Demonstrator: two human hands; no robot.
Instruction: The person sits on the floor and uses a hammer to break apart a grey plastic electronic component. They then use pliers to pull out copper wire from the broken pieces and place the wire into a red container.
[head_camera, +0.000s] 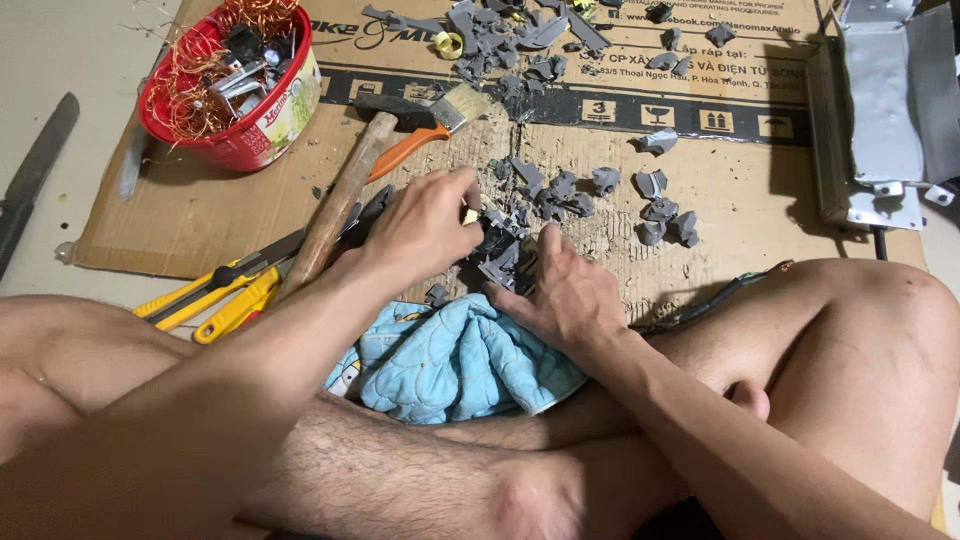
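Hands meet over a dark grey plastic part (503, 258) on cardboard (200, 215): left hand (425, 225) pinches its upper edge, right hand (565, 295) presses it, fingers half curled.

One camera only, worn on my head. It faces steeply down and forward over my crossed legs, close to my hands, onto the cardboard sheet (200, 215). Its far edge runs out of frame at top.
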